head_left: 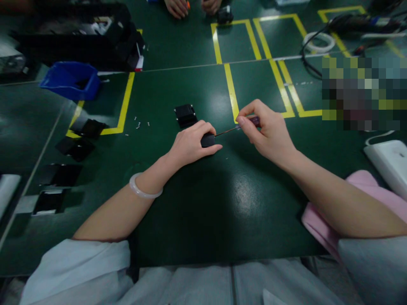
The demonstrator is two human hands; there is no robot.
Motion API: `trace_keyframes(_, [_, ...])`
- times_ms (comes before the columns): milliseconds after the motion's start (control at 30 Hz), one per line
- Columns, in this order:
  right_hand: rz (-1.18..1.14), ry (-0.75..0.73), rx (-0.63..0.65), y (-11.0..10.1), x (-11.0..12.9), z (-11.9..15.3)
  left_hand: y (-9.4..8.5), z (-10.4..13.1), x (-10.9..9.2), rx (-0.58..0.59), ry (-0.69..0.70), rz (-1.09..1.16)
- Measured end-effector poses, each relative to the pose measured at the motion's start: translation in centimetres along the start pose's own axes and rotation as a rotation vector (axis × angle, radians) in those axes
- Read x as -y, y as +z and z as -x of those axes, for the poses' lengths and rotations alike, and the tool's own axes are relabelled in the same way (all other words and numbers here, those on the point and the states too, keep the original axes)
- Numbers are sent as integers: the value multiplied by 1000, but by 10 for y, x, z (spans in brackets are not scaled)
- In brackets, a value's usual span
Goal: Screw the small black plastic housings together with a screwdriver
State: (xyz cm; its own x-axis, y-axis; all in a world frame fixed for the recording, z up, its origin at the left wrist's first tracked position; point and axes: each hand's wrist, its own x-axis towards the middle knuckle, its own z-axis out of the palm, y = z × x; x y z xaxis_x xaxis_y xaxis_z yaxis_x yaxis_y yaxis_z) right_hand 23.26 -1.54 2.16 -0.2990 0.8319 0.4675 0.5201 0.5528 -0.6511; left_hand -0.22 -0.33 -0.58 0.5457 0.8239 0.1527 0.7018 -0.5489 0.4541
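Note:
Near the middle of the green table, my left hand [193, 142] is closed around a small black block [208, 140], thumb on the near side and fingers on the far side. My right hand [267, 129] grips the dark handle of a screwdriver [227, 131]. Its thin shaft points left, and the tip meets the right side of the block; the exact contact point is too small to make out. Just beyond my left hand lies a second black part [185, 115] with shiny spots at its corners. Several small screws [138, 125] are scattered left of it.
A blue bin [71, 80] and a large black tray [79, 38] stand at the back left. More black parts [60, 174] lie down the left side. Pink cloth [321, 224] and a white device [389, 163] are at right. Another person's hands [178, 7] show at the far edge.

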Motion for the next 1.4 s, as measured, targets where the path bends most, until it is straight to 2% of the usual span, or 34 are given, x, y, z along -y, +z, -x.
trace_keyframes(1400, [-32, -31, 24, -2, 0, 0, 2, 0, 2, -11, 12, 6])
